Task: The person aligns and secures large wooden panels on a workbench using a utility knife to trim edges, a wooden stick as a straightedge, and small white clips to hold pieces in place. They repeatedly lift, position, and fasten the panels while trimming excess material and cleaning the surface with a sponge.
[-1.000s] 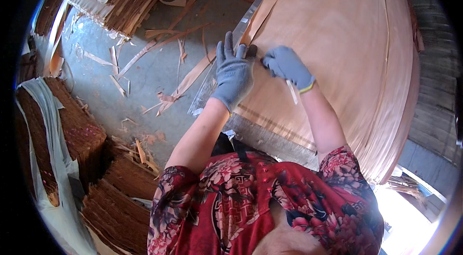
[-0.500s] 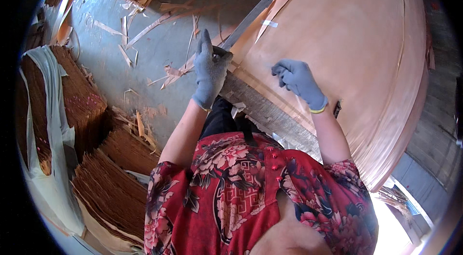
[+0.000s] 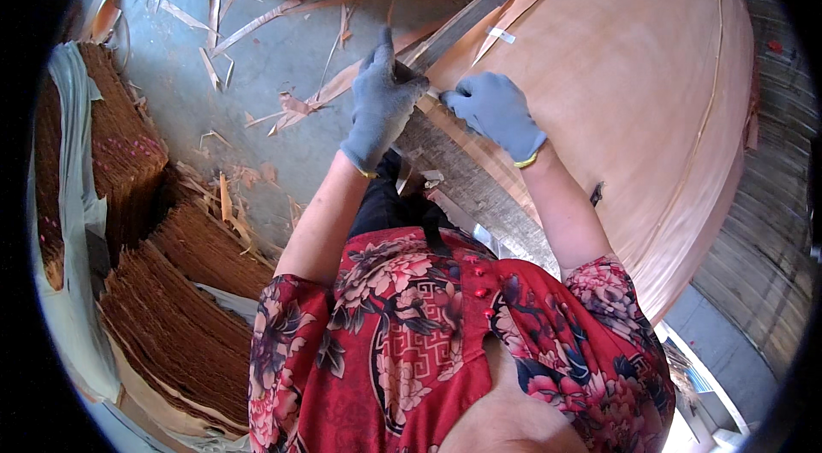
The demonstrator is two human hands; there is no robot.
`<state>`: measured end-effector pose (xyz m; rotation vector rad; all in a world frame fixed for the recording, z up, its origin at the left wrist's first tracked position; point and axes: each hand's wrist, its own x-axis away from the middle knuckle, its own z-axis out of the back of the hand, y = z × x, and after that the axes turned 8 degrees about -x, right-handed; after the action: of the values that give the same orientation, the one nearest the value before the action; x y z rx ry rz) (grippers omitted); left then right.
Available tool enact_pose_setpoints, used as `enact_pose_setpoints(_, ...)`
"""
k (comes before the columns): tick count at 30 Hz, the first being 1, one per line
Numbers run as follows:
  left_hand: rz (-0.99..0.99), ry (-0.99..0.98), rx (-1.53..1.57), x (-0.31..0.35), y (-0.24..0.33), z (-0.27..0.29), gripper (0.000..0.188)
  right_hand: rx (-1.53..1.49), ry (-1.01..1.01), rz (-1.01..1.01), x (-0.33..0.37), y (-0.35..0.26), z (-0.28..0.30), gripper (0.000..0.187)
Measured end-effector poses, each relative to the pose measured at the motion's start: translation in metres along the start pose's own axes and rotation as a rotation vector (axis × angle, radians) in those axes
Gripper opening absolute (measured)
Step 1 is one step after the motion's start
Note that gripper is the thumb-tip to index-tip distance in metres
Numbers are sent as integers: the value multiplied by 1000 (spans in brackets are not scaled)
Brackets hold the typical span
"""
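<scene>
A large sheet of pale wood veneer (image 3: pixel 616 85) lies on top of a thick stack in front of me. Both my hands wear grey gloves. My left hand (image 3: pixel 381 106) grips the near left edge of the sheet, fingers wrapped over the edge beside a grey metal strip (image 3: pixel 479 8). My right hand (image 3: pixel 495 110) is closed on the same edge just to the right, pinching the veneer. A small white piece of tape (image 3: pixel 502 35) sits on the sheet beyond my hands.
Stacks of dark brown veneer (image 3: pixel 180 307) stand at the left, with white sheeting (image 3: pixel 77 196) beside them. Veneer scraps and strips (image 3: pixel 282 106) litter the concrete floor (image 3: pixel 257 50). A corrugated surface (image 3: pixel 762 247) runs along the right.
Both hands have come together at the sheet's near left edge; the right hand moved left from the sheet's face to the edge beside the left hand.
</scene>
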<state>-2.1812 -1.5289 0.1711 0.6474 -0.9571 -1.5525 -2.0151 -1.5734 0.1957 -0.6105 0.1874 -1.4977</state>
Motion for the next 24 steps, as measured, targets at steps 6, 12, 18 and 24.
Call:
enact_pose_setpoints(6, -612, 139, -523, 53, 24, 1, 63, 79, -152, -241, -10, -16, 21, 32)
enact_pose_setpoints(12, -503, -43, -695, 63, 29, -12, 55, 88, 12, -149, 14, -4, 11, 28)
enact_pose_setpoints(18, -513, 2, -614, 54, 21, -23, 44, -170, -30, -156, 45, -1, 8, 27)
enact_pose_setpoints(24, -518, -95, -633, 48, 30, -15, 61, -784, 95, -396, 62, 19, 21, 17)
